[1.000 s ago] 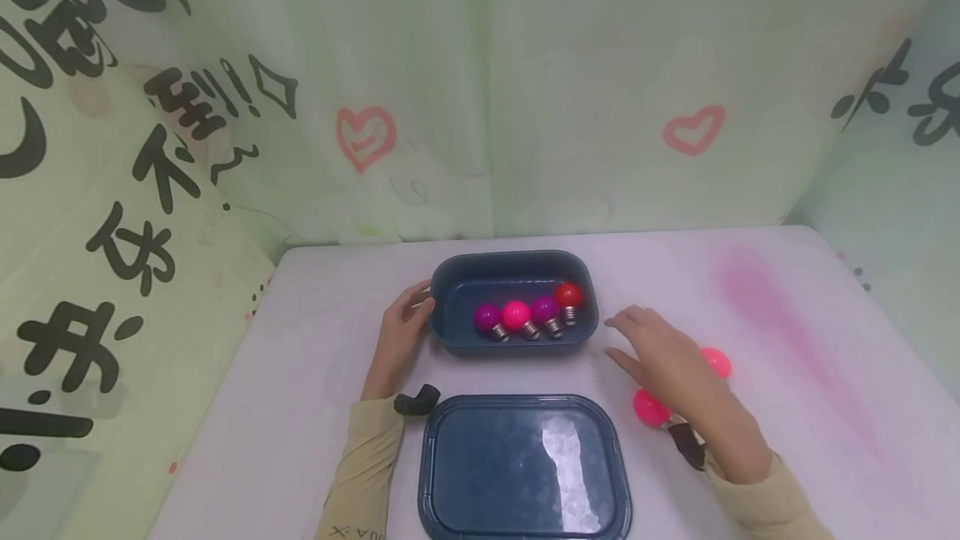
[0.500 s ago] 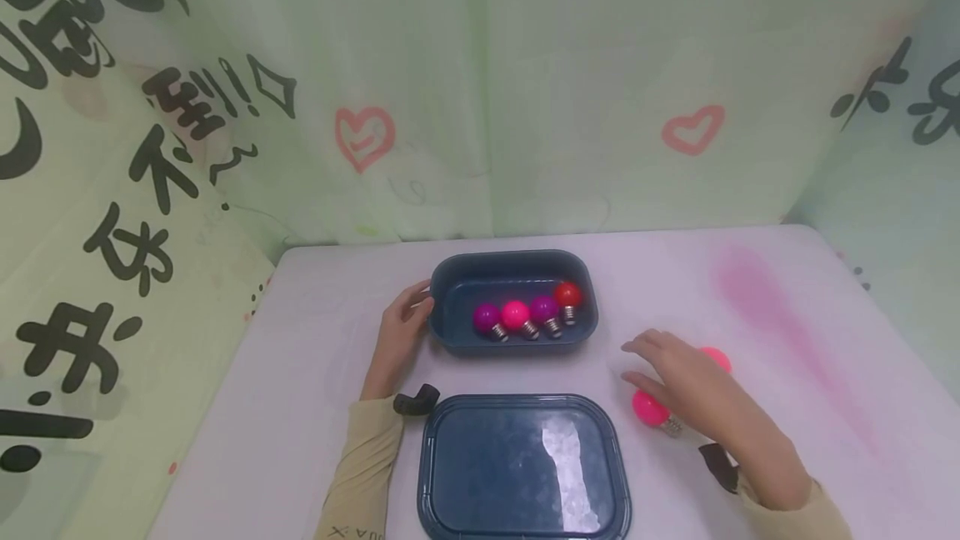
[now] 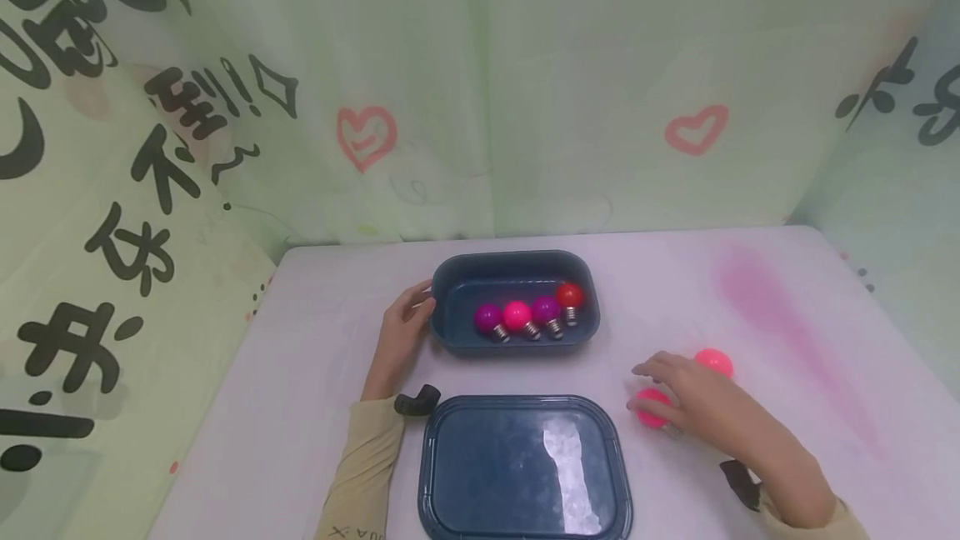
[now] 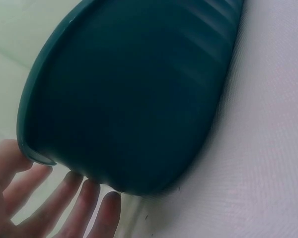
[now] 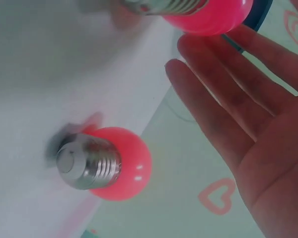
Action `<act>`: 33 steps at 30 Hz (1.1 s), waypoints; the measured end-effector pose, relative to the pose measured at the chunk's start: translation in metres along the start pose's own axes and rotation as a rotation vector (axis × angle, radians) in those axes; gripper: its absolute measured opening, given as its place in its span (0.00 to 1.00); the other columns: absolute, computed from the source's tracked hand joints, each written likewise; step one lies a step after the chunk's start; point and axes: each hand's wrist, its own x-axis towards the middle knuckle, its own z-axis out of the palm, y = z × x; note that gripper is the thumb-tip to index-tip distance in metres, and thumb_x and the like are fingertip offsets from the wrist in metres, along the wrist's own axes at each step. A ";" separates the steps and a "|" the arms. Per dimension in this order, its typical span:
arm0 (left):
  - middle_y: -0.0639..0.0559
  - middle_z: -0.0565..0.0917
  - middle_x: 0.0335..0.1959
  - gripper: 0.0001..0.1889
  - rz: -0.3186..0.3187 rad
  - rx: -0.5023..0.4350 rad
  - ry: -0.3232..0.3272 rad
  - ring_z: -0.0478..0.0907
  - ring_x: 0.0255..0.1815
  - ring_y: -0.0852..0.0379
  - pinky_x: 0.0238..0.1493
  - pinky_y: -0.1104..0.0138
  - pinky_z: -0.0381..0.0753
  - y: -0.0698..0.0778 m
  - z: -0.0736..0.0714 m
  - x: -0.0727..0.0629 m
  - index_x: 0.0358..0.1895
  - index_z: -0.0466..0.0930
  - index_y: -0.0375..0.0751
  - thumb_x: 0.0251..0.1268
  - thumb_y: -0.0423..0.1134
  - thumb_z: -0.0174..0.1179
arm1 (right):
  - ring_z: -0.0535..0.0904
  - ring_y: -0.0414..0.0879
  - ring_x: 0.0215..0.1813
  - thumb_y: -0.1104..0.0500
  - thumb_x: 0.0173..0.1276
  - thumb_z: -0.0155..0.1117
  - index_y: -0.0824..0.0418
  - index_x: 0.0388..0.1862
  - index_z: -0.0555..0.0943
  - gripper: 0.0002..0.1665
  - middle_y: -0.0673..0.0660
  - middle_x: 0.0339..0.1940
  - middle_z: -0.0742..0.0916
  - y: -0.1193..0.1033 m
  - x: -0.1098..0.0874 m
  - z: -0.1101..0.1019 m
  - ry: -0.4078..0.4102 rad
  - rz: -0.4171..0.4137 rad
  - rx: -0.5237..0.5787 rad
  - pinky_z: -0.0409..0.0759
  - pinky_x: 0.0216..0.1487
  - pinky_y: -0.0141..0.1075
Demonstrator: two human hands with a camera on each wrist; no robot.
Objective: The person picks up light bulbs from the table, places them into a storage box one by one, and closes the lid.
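Observation:
A dark blue box (image 3: 480,347) stands at the back middle of the table with several small light bulbs lying in it. My left hand (image 3: 401,332) touches its left end, and in the left wrist view the fingertips (image 4: 111,201) rest against the wall. Over on the right, my right hand (image 3: 693,402) hovers at a pink light bulb (image 3: 651,407), its thumb passing in front of it. Behind that hand lies a second pink bulb (image 3: 714,362). The right wrist view shows extended fingers (image 5: 203,104) near the first bulb (image 5: 213,17), with the second bulb (image 5: 131,163) apart from them.
A flat dark blue lid (image 3: 517,465) lies on the white table (image 3: 247,440) in front of the box, between my forearms. Green cloth walls (image 3: 525,107) with drawings and black writing enclose the table at the back and sides.
My right hand has moved away from the box's right side, towards me and to the right, down to the nearer pink bulb. The left hand and the box have stayed in place.

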 end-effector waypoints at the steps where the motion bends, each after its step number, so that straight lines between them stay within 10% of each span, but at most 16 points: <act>1: 0.42 0.79 0.62 0.22 -0.003 -0.001 0.000 0.77 0.63 0.46 0.66 0.52 0.74 0.000 0.000 0.000 0.67 0.74 0.48 0.73 0.45 0.58 | 0.84 0.54 0.49 0.45 0.58 0.75 0.61 0.51 0.84 0.28 0.56 0.45 0.87 0.001 -0.001 0.000 -0.001 -0.005 0.002 0.83 0.51 0.50; 18: 0.34 0.76 0.64 0.23 -0.009 0.025 -0.038 0.76 0.64 0.40 0.67 0.51 0.73 0.037 -0.001 -0.014 0.69 0.70 0.36 0.75 0.38 0.56 | 0.82 0.43 0.45 0.48 0.53 0.79 0.58 0.50 0.85 0.27 0.46 0.42 0.86 0.012 -0.010 0.008 -0.091 0.002 0.077 0.84 0.49 0.44; 33: 0.35 0.76 0.64 0.23 -0.012 0.003 -0.025 0.75 0.65 0.40 0.68 0.50 0.72 0.012 -0.001 -0.003 0.69 0.71 0.39 0.74 0.40 0.57 | 0.82 0.45 0.45 0.54 0.54 0.79 0.59 0.52 0.86 0.25 0.47 0.42 0.86 0.009 -0.003 0.006 -0.090 -0.018 0.087 0.85 0.49 0.44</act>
